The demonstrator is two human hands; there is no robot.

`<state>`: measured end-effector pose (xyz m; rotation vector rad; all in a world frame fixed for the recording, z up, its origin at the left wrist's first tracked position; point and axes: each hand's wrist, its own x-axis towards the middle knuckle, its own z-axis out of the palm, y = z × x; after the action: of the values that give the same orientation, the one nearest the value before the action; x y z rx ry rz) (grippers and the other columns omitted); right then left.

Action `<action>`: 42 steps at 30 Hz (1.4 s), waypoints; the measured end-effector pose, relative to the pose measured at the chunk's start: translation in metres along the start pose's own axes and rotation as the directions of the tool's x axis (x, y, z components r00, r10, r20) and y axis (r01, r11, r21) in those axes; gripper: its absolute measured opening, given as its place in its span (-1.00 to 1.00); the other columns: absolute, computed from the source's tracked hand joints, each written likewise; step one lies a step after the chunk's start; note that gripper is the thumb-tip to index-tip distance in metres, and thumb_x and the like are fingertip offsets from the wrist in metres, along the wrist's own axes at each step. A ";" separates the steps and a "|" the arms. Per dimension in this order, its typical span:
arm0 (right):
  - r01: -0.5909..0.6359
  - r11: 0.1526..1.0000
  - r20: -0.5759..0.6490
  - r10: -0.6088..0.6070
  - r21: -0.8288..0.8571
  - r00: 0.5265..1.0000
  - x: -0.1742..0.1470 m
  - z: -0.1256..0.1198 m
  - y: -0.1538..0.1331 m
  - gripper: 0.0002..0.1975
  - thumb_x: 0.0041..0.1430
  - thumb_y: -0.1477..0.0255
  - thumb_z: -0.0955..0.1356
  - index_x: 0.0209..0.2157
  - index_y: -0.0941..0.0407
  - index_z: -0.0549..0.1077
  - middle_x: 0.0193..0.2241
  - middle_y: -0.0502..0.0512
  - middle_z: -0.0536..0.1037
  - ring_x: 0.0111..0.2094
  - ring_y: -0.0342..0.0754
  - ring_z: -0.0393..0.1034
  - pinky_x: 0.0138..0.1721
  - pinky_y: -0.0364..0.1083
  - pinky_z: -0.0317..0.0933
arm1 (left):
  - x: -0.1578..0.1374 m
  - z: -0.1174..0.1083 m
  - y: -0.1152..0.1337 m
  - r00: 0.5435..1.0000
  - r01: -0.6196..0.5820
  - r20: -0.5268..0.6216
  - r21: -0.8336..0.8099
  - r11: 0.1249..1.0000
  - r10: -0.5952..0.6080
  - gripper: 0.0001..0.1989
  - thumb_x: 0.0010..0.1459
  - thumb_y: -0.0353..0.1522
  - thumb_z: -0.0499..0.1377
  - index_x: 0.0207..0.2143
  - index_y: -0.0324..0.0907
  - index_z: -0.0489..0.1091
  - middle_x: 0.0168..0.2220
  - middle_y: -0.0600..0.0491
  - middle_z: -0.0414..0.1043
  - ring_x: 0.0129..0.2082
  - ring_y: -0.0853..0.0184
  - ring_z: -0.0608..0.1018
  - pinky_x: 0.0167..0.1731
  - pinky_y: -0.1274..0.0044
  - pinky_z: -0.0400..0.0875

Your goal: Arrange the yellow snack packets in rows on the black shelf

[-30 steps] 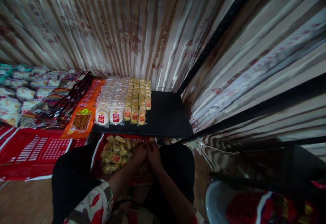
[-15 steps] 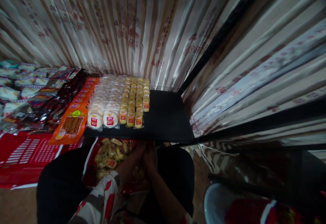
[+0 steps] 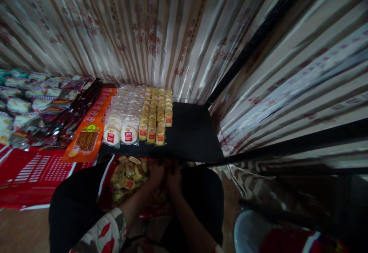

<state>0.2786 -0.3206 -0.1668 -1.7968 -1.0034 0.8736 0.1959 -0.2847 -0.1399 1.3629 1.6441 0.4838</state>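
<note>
My left hand (image 3: 157, 171) and my right hand (image 3: 174, 177) are close together in deep shadow, just below the table's front edge. Their fingers look curled in; whatever they hold is too dark to make out. Beneath them, a red bag (image 3: 105, 186) lies across my lap, filled with yellow, individually wrapped pastries (image 3: 128, 174). On the black table (image 3: 192, 130) above, rows of similar yellow wrapped pastries (image 3: 151, 132) stand beside rows of round white wrapped cakes (image 3: 129, 134).
Left of the cakes lie an orange snack packet (image 3: 86, 140), dark red packets (image 3: 77, 111) and white bread-like packs (image 3: 18, 105). A large red printed sheet (image 3: 37, 174) hangs at left. Curtains (image 3: 161, 34) and a black pole (image 3: 238, 65) border the table; a pale tub (image 3: 244, 230) stands low right.
The view has shifted slightly, so the table goods appear farther right. My hands have moved a little apart at the wrists, still close together below the table edge.
</note>
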 end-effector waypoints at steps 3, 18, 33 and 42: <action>-0.049 0.995 0.015 0.048 0.082 0.999 -0.009 -0.009 -0.003 -0.51 0.00 0.15 0.28 -0.09 0.16 0.42 -0.17 0.25 0.53 -0.12 0.12 0.41 -0.10 0.03 0.27 | -0.021 -0.004 0.007 0.998 0.005 -0.055 -0.121 0.993 -0.011 -0.72 0.09 -0.46 -0.01 -0.18 -0.22 0.39 -0.11 -0.06 0.46 -0.09 0.30 0.47 -0.03 0.49 0.27; 0.192 0.971 -0.039 -0.188 0.145 0.981 0.005 -0.060 -0.084 -0.51 0.01 0.19 0.33 -0.04 0.15 0.34 -0.15 0.19 0.48 -0.17 0.02 0.41 -0.14 -0.01 0.31 | -0.066 -0.036 0.077 0.911 -0.389 -0.306 -0.414 0.823 0.277 -0.68 0.14 -0.30 -0.02 -0.09 -0.21 0.32 -0.08 -0.09 0.41 -0.09 0.29 0.46 -0.02 0.42 0.32; 0.330 0.923 0.003 -0.337 0.199 0.941 0.115 -0.021 -0.107 -0.53 -0.01 0.30 0.30 -0.01 0.12 0.35 -0.23 0.12 0.49 -0.32 -0.08 0.39 -0.30 -0.11 0.32 | -0.004 -0.020 0.126 0.920 -0.273 -0.346 -0.236 0.933 0.182 -0.56 0.18 -0.36 -0.08 0.11 -0.22 0.23 0.20 -0.04 0.14 0.20 0.33 0.19 0.21 0.46 0.00; 0.355 0.921 0.040 -0.366 0.161 0.930 0.133 -0.005 -0.114 -0.54 -0.01 0.27 0.30 -0.03 0.11 0.37 -0.23 0.09 0.51 -0.29 -0.05 0.39 -0.26 -0.07 0.31 | 0.023 -0.012 0.123 0.917 -0.231 -0.383 -0.284 0.930 0.111 -0.55 0.20 -0.37 -0.10 0.13 -0.25 0.17 0.19 -0.06 0.16 0.21 0.31 0.18 0.22 0.48 -0.02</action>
<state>0.3082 -0.1710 -0.0807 -1.4020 -1.2320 0.7602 0.2555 -0.2223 -0.0485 1.2231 1.6416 1.1197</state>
